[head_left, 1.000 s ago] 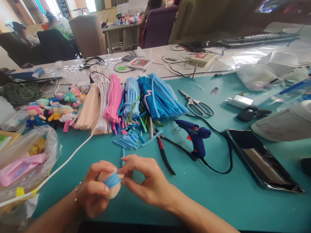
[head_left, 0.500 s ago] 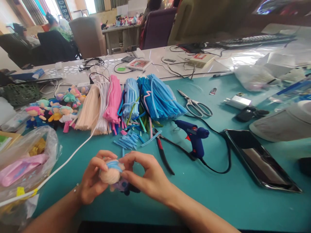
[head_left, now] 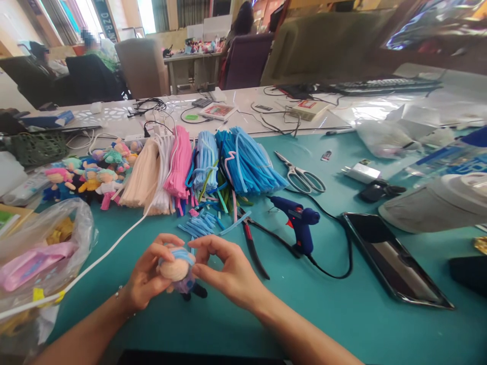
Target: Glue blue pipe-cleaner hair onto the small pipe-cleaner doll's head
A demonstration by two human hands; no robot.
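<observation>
A small pipe-cleaner doll (head_left: pixel 175 268) with a peach head, light blue strands on top, a purple body and dark feet is held just above the green mat. My left hand (head_left: pixel 150 271) grips its head from the left, fingers curled over the top. On the other side, the thumb and index finger of my right hand (head_left: pixel 228 268) rest against the edge of the head by the blue strands. Short cut pieces of light blue pipe cleaner (head_left: pixel 200 223) lie just beyond my hands. A pair of red-handled pliers (head_left: pixel 251 246) lies to the right of them.
Bundles of peach (head_left: pixel 140 177), pink (head_left: pixel 178 165) and blue pipe cleaners (head_left: pixel 247 162) stand behind. Finished dolls (head_left: pixel 89 175) and a plastic bag (head_left: pixel 81 218) are left. Scissors (head_left: pixel 302 175), a glue gun (head_left: pixel 299 218) with its cord, and a phone (head_left: pixel 391 258) lie right.
The view has shifted slightly, so the table things sit a little lower. My right fingers have loosened a little at the doll's head, and its dark feet show more.
</observation>
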